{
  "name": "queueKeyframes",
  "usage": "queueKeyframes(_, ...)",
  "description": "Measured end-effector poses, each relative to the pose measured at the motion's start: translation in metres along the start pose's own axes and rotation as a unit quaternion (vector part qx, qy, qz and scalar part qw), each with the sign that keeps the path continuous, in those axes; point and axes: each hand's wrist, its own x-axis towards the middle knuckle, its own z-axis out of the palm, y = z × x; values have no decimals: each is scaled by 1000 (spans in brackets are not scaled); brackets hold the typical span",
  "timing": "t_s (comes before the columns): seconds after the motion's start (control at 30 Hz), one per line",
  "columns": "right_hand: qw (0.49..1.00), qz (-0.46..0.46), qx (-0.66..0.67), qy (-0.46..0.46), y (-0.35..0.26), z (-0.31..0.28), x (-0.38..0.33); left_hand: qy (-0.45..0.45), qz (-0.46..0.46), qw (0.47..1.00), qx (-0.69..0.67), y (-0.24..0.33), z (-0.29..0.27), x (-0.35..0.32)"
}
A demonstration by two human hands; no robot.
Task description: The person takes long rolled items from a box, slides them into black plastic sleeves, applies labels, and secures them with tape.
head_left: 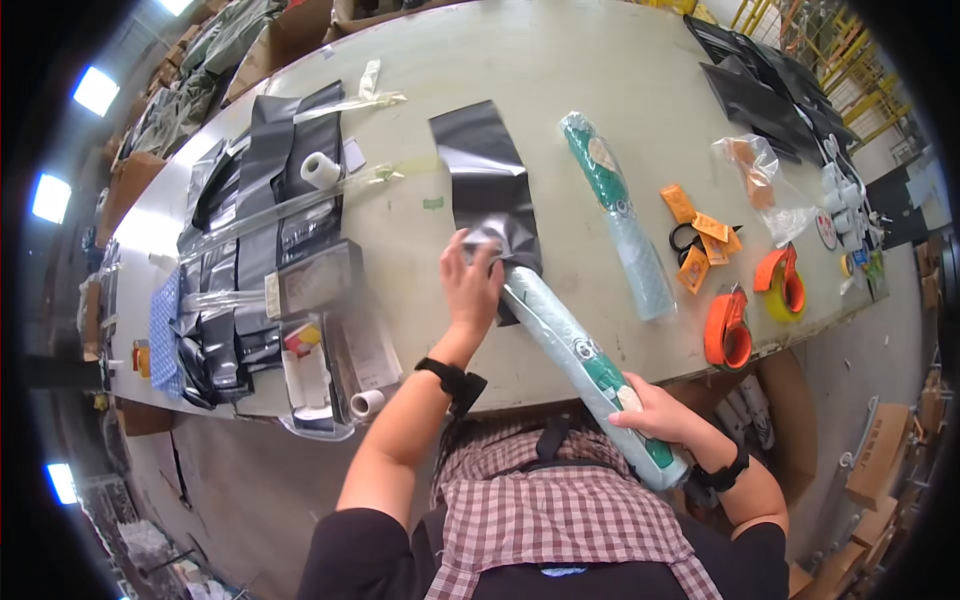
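Bagging step in hand: right hand [660,412] clasps near end of wrapped green roll [585,375], far end at mouth of black bag [490,185] on surface [560,70]. Left hand [470,285] pinches bag mouth. Next, judged: hold mouth open, push roll straight in. Second roll [620,215] lies right.

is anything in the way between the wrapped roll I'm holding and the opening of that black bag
Nothing visible blocks it. The right hand holds the wrapped roll with its far end right at the near edge of the black bag, where the left hand grips the bag. The second wrapped roll lies off to the right.
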Motion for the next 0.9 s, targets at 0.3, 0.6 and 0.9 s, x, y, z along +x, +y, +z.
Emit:
queueKeyframes(0.3, 995, -77, -39, 41, -14, 63, 121, -72, -212, 967, -121, -55, 52, 26)
queueKeyframes(0.6, 918, -199, -165, 302, -63, 16, 237, -375, -274, 880, -97, -80, 9, 14)
queueKeyframes(0.9, 882, -128, -452, 28, 6, 38, 173, -627, -155, 756, -106, -34, -32, -80)
